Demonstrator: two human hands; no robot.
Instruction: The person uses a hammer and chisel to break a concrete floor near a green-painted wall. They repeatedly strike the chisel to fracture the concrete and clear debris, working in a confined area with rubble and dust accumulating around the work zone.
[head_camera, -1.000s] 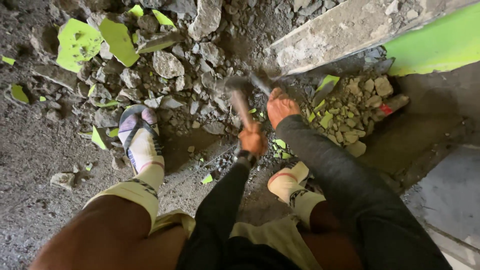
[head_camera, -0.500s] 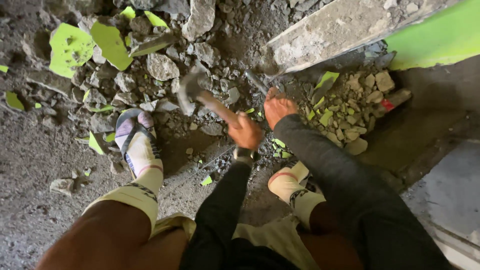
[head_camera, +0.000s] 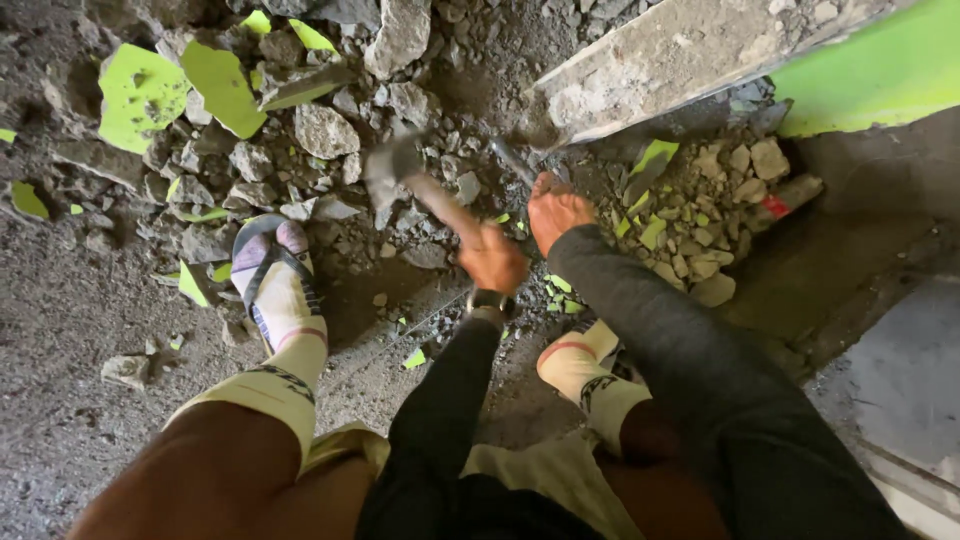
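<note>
Nearest the camera, the person's bare knees and dark sleeves fill the bottom of the view, with cream socks below them; the left foot (head_camera: 275, 285) sits in a sandal on the dusty floor (head_camera: 70, 340), and the right foot (head_camera: 575, 365) is tucked under the right forearm. A little farther out, the left hand (head_camera: 493, 258), a watch (head_camera: 490, 300) on its wrist, is closed in a fist around the wooden handle of a hammer (head_camera: 415, 185), whose blurred head points up and to the left over the rubble. Just beside it, the right hand (head_camera: 555, 210) is closed around the top of a thin metal chisel (head_camera: 512, 160); its tip slants up toward the broken edge of a concrete slab (head_camera: 680, 55). Right of the hands lies a heap of small stones (head_camera: 715, 215) mixed with green flakes. Farther off, larger grey rocks (head_camera: 322, 130) and flat pieces of green-painted plaster (head_camera: 140, 90) are scattered across the floor, and a green-painted surface (head_camera: 880, 70) shows at the upper right.
</note>
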